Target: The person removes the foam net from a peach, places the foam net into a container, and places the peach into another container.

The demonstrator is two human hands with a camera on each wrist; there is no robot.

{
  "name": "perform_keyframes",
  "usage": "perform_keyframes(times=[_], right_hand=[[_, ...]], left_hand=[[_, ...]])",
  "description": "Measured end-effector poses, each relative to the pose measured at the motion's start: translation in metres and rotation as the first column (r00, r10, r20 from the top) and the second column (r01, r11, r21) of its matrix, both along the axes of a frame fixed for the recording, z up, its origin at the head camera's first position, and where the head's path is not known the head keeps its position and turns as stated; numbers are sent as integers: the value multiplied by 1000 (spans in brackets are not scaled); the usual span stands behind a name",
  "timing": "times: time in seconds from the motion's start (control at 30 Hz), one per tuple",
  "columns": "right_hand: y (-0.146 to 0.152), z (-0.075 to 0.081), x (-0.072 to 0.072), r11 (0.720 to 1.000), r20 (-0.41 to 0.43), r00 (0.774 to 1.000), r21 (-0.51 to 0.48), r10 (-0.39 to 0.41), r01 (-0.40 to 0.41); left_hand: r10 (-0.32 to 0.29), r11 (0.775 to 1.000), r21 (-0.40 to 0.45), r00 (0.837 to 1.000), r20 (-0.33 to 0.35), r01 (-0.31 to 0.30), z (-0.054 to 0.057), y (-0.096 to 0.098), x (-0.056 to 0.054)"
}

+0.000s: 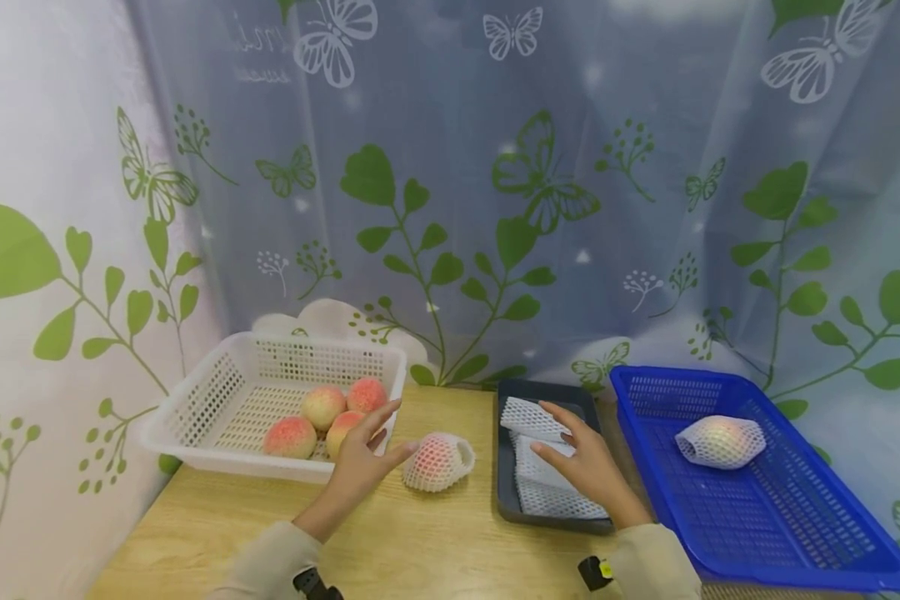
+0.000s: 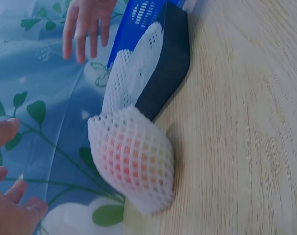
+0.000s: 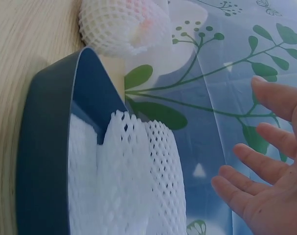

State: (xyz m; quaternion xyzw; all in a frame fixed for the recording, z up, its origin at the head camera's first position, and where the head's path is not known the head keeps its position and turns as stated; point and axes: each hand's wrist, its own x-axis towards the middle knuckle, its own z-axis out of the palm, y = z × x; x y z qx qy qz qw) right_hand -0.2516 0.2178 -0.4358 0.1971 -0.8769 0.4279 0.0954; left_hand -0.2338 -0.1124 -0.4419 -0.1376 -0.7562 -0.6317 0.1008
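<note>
On the wooden table a peach in a white foam net (image 1: pixel 437 462) lies between my two hands, and it also fills the middle of the left wrist view (image 2: pixel 133 161). My left hand (image 1: pixel 362 457) hovers beside it, near the right rim of the white basket, with fingers spread and nothing held. Over the dark tray (image 1: pixel 506 487) is my right hand (image 1: pixel 591 467), fingers apart and holding nothing. White foam nets (image 1: pixel 551 475) lie flat in that tray; the right wrist view shows their open mesh ends (image 3: pixel 133 161) above its wall.
Several bare peaches (image 1: pixel 290 437) sit in the white basket (image 1: pixel 195 454) at left. To the right, a blue basket (image 1: pixel 750 533) holds another netted peach (image 1: pixel 722 442). A curtain (image 1: pixel 450 208) with leaf and butterfly prints hangs behind the table (image 1: pixel 420 550).
</note>
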Motion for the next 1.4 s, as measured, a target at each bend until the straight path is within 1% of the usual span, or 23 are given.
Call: perform_keyframes(times=[0.1,0.23,0.4,0.53,0.6,0.67,0.8,0.9,0.97,1.0,1.07,1.2,1.27,1.4], right_hand=[[-7,0,-5,1000,11,1000,-5,8,-8],[-17,0,-11,999,38,999,-17,30,-29],[-30,-2,-17,998,87,995,-28,50,-48],[-40,-6,-23,996,114,990,-35,84,-81],[-44,-8,-27,995,108,989,-22,99,-97],[-48,-10,-30,994,95,990,0,107,-107],[-56,-13,-34,992,102,988,34,114,-118],[-62,-15,-36,989,132,982,43,133,-140],[-67,-16,-36,986,158,976,51,147,-157],[-69,-16,-37,985,174,972,53,155,-167],[-74,-18,-38,979,200,962,44,185,-197],[-84,-24,-41,961,240,933,8,267,-277],[-88,-29,-42,951,248,922,10,296,-308],[-96,-38,-45,945,241,925,74,294,-320]], left_hand=[[2,1000,19,1000,-1,-2,0,11,0],[14,1000,22,1000,4,-15,-3,23,0],[18,999,-52,1000,3,-18,-12,35,-1],[17,991,-130,1000,-18,-19,-22,42,0],[25,987,-159,999,-39,-31,-27,44,1],[47,981,-186,997,-55,-56,-33,47,1],[86,970,-220,991,-101,-107,-47,49,0],[108,959,-244,983,-149,-143,-58,49,-2],[119,955,-250,978,-173,-161,-64,49,-3],[122,954,-251,977,-174,-164,-66,49,-3],[125,955,-248,978,-168,-165,-70,49,-5],[126,961,-232,985,-120,-152,-77,48,-7],[135,962,-225,987,-91,-153,-80,48,-7],[150,964,-215,988,-35,-154,-84,45,-9]])
